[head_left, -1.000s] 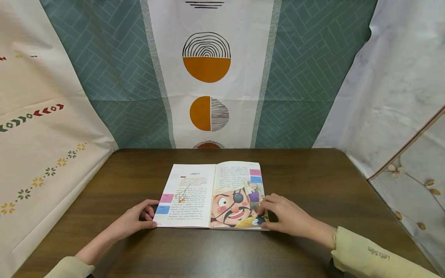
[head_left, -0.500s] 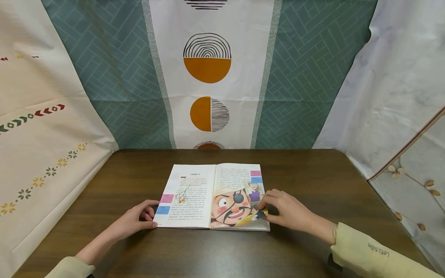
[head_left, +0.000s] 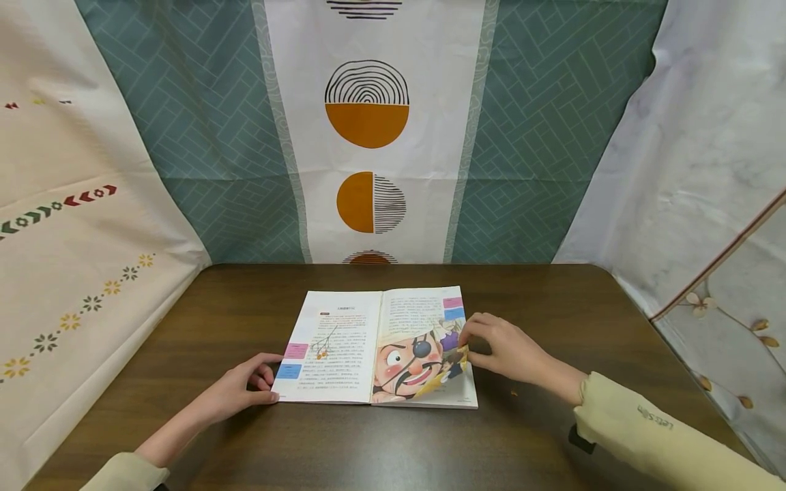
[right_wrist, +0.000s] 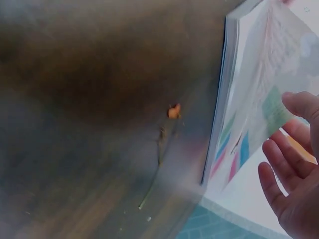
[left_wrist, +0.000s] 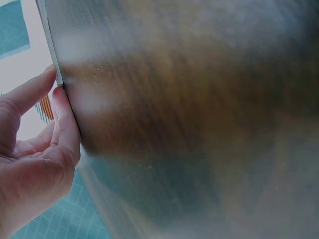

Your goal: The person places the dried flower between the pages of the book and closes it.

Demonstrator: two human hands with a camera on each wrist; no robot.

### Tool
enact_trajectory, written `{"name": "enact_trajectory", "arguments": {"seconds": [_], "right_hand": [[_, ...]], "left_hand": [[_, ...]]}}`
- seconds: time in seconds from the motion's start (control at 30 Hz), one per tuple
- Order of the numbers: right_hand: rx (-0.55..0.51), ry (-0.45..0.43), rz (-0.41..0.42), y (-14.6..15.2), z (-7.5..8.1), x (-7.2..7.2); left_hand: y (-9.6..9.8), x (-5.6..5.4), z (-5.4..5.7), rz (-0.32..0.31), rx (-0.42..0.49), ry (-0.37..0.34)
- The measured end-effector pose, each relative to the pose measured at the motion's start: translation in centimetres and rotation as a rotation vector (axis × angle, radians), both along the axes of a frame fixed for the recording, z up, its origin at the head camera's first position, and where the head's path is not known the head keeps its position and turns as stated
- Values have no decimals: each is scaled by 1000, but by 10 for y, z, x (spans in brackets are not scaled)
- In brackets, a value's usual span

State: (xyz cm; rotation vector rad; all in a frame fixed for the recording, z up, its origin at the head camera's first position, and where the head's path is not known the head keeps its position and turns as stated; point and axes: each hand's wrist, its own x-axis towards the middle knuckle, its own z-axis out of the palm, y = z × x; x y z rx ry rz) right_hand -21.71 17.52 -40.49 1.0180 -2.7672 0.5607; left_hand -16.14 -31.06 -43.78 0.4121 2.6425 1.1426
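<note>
An open picture book [head_left: 334,382] lies on the brown table, with a pirate-face picture on its right-hand page. At its left edge my left hand [head_left: 236,390] holds the near corner between thumb and forefinger, other fingers curled in. My right hand [head_left: 506,349] pinches the outer edge of the illustrated page [head_left: 408,372] and has it lifted and bent up, uncovering part of the white sheet beneath. In the right wrist view, the raised page [right_wrist: 294,69] rises from the book's thick page stack [right_wrist: 224,99], thumb and fingertips at its edge.
The glossy table [head_left: 393,450] extends around the book. Beside it, under my right forearm, shows a thin twig-like shape [right_wrist: 159,159] with an orange end. Patterned cloth hangs behind the table [head_left: 374,204] and along both sides.
My right hand has moved up and slightly left along the book's outer edge, raising the page's near corner off the sheet below. My left hand stays where it was.
</note>
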Motion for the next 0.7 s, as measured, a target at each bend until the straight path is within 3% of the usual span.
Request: {"name": "enact_trajectory", "arguments": {"seconds": [0.27, 0.7], "right_hand": [[-89, 2, 37, -5, 7, -15], [-208, 144, 149, -38, 32, -30]], "left_hand": [[2, 1, 2, 20, -20, -17], [0, 0, 1, 11, -27, -8]]}}
